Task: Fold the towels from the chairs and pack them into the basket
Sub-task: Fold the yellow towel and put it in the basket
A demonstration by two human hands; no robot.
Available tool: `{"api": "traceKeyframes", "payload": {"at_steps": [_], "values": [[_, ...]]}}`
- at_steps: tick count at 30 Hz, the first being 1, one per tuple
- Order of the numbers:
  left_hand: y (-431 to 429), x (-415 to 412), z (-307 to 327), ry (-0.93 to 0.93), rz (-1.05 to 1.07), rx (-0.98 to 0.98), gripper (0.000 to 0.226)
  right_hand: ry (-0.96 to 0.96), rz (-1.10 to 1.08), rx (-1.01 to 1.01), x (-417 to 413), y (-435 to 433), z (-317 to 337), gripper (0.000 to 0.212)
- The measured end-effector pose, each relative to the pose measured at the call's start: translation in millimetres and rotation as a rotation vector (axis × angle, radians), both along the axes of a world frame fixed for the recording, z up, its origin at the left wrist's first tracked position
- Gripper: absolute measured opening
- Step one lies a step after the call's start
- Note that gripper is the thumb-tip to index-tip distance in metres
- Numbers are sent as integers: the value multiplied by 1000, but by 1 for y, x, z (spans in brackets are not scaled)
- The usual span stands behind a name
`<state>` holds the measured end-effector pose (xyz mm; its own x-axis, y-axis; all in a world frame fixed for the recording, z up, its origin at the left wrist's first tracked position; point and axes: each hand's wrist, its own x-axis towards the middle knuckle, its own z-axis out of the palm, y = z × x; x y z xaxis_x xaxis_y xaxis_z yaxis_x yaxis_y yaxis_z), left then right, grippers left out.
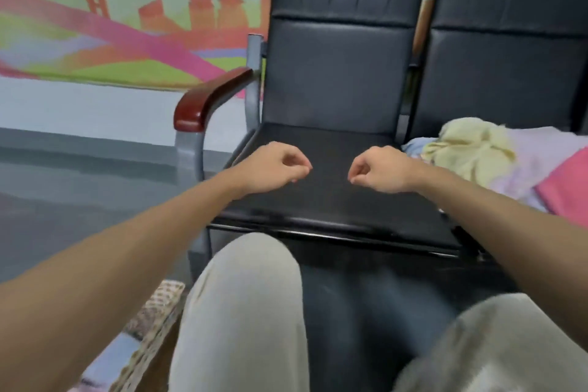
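My left hand and my right hand hover side by side over the bare black seat of the left chair. Both have their fingers curled inward and hold nothing. On the right chair's seat lie several loose towels: a crumpled pale yellow towel on top, a lilac towel under it, and a pink towel at the frame's right edge. The woven basket stands on the floor at lower left, beside my left knee, with a bluish cloth partly visible inside it.
The left chair has a dark red wooden armrest on a grey metal frame. My knees in light trousers fill the bottom of the view. A grey floor lies to the left, and a colourful mural covers the wall behind.
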<state>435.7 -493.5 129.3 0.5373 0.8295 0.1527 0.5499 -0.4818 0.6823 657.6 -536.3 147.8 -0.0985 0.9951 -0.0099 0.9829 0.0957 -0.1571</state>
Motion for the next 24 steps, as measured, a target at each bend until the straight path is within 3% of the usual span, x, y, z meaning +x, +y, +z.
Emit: {"api": "traceKeyframes", "payload": {"at_steps": [4,12,15,20,24], "values": [[20,104,4,84,-160,59,15,59,-240,83,101,-12,-6,13],[52,247,-39,12,-355,-83,17,291,-751,491,216,-27,-42,29],[54,291,-47,2,-396,-79,26,332,-793,553,237,-26,-56,44],[44,354,-54,-29,-452,-119,46,578,-820,541,244,-23,-67,44],[44,370,-61,-108,-257,-41,33,621,-819,628,241,-22,-69,47]]}}
